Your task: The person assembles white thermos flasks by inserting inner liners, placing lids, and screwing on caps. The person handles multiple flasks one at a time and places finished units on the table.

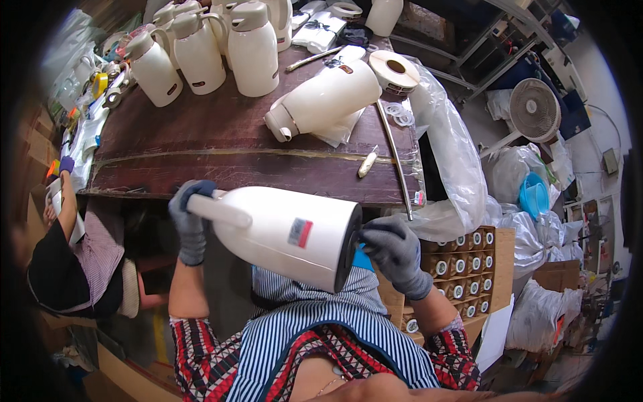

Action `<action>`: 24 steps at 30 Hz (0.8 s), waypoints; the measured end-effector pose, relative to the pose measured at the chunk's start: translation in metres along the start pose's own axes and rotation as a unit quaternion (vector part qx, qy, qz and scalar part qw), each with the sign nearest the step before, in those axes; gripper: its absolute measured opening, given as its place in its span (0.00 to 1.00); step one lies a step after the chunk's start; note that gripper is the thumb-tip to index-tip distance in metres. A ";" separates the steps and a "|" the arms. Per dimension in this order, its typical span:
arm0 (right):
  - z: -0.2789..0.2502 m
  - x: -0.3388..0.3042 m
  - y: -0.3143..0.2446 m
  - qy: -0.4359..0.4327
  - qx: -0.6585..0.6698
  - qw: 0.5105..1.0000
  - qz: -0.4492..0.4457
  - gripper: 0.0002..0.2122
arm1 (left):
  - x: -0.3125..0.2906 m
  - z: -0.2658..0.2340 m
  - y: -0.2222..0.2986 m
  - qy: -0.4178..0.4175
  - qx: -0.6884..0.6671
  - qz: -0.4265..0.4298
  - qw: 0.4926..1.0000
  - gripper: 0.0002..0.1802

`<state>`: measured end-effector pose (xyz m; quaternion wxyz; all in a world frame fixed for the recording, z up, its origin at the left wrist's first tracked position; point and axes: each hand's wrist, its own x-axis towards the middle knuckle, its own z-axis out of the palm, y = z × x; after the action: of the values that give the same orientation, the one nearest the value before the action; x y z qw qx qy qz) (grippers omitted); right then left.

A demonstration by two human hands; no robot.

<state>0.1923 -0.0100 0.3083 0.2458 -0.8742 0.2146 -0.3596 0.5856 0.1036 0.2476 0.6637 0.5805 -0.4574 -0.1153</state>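
A white thermos jug (268, 231) lies sideways in the air before my body, its black base (348, 249) turned to the right. My left hand (190, 224), in a grey glove, is closed at the jug's handle and top end. At the base edge, my gloved right hand (400, 258) has its fingers bent against the rim; some fingertips are hidden. A small red-and-grey sticker (301, 233) shows on the jug's side. Beyond it on the dark table (221, 151), another white thermos jug (328, 100) rests on its side.
Several white jugs (254, 57) stand at the table's far left. A label roll (394, 70), a metal rod (396, 157) and a small wrapped piece (368, 163) lie on the right. A compartmented box (462, 268) stands beside my right arm. Another person (84, 264) works at left.
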 end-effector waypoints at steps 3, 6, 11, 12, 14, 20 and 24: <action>-0.014 0.012 -0.008 -0.043 -0.095 0.985 -0.136 0.17 | -0.019 0.014 -0.035 -0.052 -0.080 -0.167 0.981 0.06; -0.030 0.017 -0.010 -0.069 -0.169 0.958 -0.222 0.18 | -0.025 0.023 -0.052 -0.145 -0.030 -0.190 0.971 0.07; -0.045 0.025 -0.015 -0.147 -0.216 0.908 -0.327 0.20 | -0.029 0.047 -0.040 -0.258 -0.029 -0.265 0.929 0.07; -0.048 0.028 -0.015 -0.162 -0.230 0.885 -0.370 0.19 | -0.035 0.045 -0.040 -0.234 -0.032 -0.283 0.930 0.07; -0.038 0.003 -0.010 -0.144 -0.190 0.940 -0.243 0.12 | -0.048 0.045 -0.045 -0.189 -0.047 -0.317 0.928 0.07; 0.015 -0.022 0.026 -0.037 0.187 0.881 0.433 0.11 | -0.038 0.034 0.009 0.001 0.081 -0.040 0.996 0.06; 0.048 -0.007 0.043 -0.045 0.409 0.738 0.535 0.13 | -0.004 0.017 0.060 0.031 0.242 0.200 0.949 0.09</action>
<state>0.2144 -0.0264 0.2499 0.7406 -0.4460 0.4683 -0.1825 0.5474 0.1131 0.2969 0.5261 0.6238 -0.5577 0.1521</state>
